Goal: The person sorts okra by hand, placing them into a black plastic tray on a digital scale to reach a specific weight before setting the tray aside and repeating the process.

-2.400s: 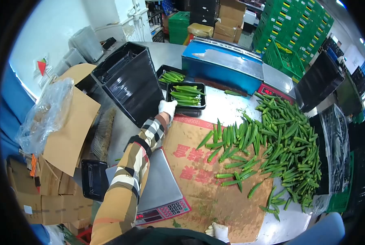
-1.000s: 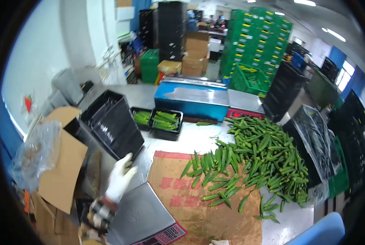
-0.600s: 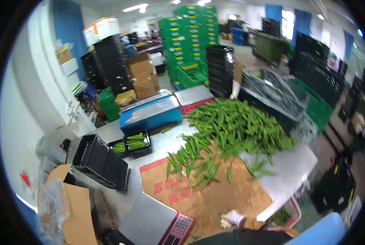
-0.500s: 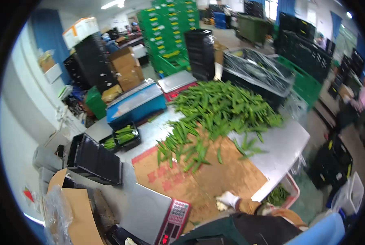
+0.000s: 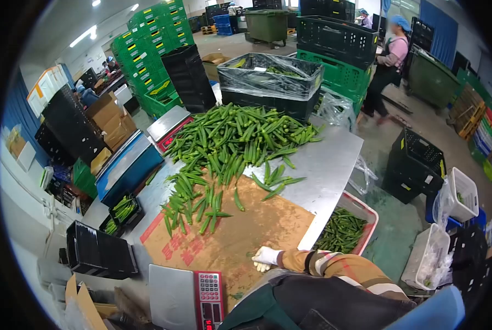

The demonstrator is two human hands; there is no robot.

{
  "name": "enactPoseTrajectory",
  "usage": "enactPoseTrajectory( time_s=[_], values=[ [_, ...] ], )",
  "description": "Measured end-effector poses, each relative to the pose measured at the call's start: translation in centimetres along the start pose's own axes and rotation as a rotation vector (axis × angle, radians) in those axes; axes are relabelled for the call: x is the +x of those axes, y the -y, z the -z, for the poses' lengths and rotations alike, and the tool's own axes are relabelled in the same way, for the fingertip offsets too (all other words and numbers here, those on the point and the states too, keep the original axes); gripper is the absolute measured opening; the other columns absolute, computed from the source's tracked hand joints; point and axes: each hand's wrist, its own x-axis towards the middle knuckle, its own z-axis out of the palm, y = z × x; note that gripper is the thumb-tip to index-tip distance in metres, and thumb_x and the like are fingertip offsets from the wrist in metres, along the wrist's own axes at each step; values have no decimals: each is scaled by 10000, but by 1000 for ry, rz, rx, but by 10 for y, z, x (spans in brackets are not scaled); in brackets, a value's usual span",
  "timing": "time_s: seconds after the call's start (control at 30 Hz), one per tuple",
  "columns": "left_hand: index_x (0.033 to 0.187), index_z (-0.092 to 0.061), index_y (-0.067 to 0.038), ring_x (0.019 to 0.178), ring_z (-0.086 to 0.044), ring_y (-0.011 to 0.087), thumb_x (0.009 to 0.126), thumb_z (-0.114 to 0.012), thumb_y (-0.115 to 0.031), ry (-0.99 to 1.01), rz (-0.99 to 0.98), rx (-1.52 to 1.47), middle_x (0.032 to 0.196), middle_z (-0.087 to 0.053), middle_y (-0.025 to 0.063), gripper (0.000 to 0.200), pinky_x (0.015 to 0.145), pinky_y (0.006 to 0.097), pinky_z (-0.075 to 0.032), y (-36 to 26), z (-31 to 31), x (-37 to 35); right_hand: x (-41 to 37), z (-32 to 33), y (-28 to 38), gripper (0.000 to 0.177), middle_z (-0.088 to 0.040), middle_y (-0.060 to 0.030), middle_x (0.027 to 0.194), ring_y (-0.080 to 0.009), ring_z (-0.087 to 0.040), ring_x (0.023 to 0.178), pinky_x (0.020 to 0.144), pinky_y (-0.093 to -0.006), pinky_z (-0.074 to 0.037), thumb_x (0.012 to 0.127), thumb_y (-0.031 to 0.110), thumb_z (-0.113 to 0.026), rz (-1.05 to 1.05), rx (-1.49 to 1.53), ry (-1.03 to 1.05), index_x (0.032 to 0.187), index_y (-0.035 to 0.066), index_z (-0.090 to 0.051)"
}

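Observation:
My right hand, in a white glove, rests on the brown cardboard sheet near its front edge. Its fingers are curled in, and nothing shows in them. My left hand is out of view. Beyond the cardboard lies a large heap of green okra, with loose pods spilling onto the sheet. To the left of my right hand is a scale with a red keypad panel and a bare metal plate.
Black trays stand at left, near small trays of okra. A basket of okra sits below the table's right edge. A plastic-covered crate stands behind the heap. A person in a blue cap is at the back right.
The view has swung to the right, so the table and heap appear farther left. My right hand stays on the cardboard. A white bit at the lower edge, perhaps my left glove, has left view.

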Motion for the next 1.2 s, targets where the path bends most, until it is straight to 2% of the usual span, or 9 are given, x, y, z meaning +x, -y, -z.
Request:
enactPoseTrajectory(
  time_s=[0.2, 0.23, 0.27, 0.4, 0.57, 0.7, 0.83, 0.9, 1.2],
  values=[
    [1047, -752, 47, 933, -712, 322, 923, -712, -168, 194, -773, -40, 1002, -747, 208, 251, 900, 379, -535, -110, -34, 10, -6, 6, 5, 255, -766, -94, 839, -175, -681, 572, 477, -311, -541, 1010, 266, -594, 5, 11, 41, 974, 39, -704],
    [1050, -752, 45, 930, -712, 335, 915, -718, -166, 500, -286, -34, 998, -745, 216, 253, 904, 380, -536, -144, -23, -8, -11, 11, 8, 245, -767, -95, 866, -170, -696, 608, 497, -303, -552, 1014, 254, -593, 60, 48, 19, 1005, 36, -705],
    [1078, -741, 42, 953, -698, 374, 905, -726, -178, 512, -151, -168, 1027, -738, 223, 280, 927, 405, -526, -160, -21, -10, -16, 20, 11, 239, -768, -97, 893, -166, -710, 645, 516, -295, -563, 1018, 241, -592, 113, 82, -7, 1036, 32, -706],
    [1254, -670, -1, 1119, -632, 391, 907, -740, -215, 239, -455, 152, 1203, -694, 204, 414, 997, 470, -482, -208, -19, -19, -25, 98, 19, 229, -763, -122, 922, -182, -728, 708, 577, -289, -588, 1015, 202, -587, 275, 468, -122, 1090, 17, -701],
    [1251, -677, -41, 1080, -631, 376, 912, -739, -186, 188, -646, -108, 1154, -704, 156, 374, 966, 475, -489, -285, -46, -37, -8, 247, 1, 157, -722, -122, 857, -191, -667, 639, 539, -307, -530, 991, 176, -596, 435, 1037, -600, 1017, 35, -662],
    [1219, -670, -19, 1058, -628, 375, 898, -742, -114, 632, -505, -356, 1107, -691, 192, 342, 963, 443, -490, -308, -89, -65, -18, 358, -8, 111, -721, -63, 847, -137, -628, 610, 500, -277, -487, 972, 136, -624, 460, 924, -1037, 1052, 59, -627],
    [1180, -688, -27, 1064, -644, 380, 896, -739, -112, 744, -562, -384, 1122, -695, 203, 301, 964, 431, -508, -316, -129, -89, 5, 472, -21, 407, -701, -142, 1138, -239, -670, 986, 900, -350, -543, 907, 132, -731, 338, 665, -1405, 1261, -17, -595],
    [1186, -688, -31, 1086, -642, 368, 907, -733, -126, 830, -479, -298, 1147, -694, 197, 298, 976, 421, -504, -323, -139, -83, -2, 504, 2, 576, -639, -202, 1310, -309, -606, 1212, 1084, -386, -441, 891, 154, -755, 357, 481, -1520, 1383, -45, -531],
    [1207, -684, -28, 1128, -625, 349, 889, -721, -92, 831, -185, -177, 1189, -684, 176, 326, 1006, 406, -489, -364, -175, -62, 51, 618, 67, 834, -493, -257, 1483, -370, -487, 1370, 1137, -402, -393, 811, 477, -796, 141, 66, -1474, 1445, 11, -520]
  ],
)
